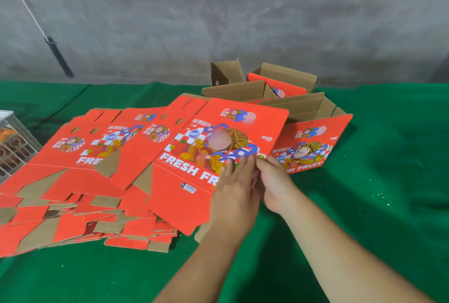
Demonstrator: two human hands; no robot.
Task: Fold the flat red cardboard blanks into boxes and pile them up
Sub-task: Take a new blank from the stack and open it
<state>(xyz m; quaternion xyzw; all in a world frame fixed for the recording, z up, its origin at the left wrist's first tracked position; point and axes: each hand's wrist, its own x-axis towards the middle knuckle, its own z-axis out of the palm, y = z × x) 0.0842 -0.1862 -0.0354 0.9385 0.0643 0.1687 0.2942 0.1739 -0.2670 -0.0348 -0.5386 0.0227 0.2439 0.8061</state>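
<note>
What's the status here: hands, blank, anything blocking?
Left hand flat on top blank; right hand pinching its right edge. Folded box beside it. Nothing blocking.

Flat red blanks [102,171] lie fanned in a loose heap, folded open-topped boxes [311,142] just behind.

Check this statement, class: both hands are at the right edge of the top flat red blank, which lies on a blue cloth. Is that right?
Not quite: the head view shows the cloth is green, not blue. Both the left hand and right hand are at the right edge of the top flat blank.
</note>
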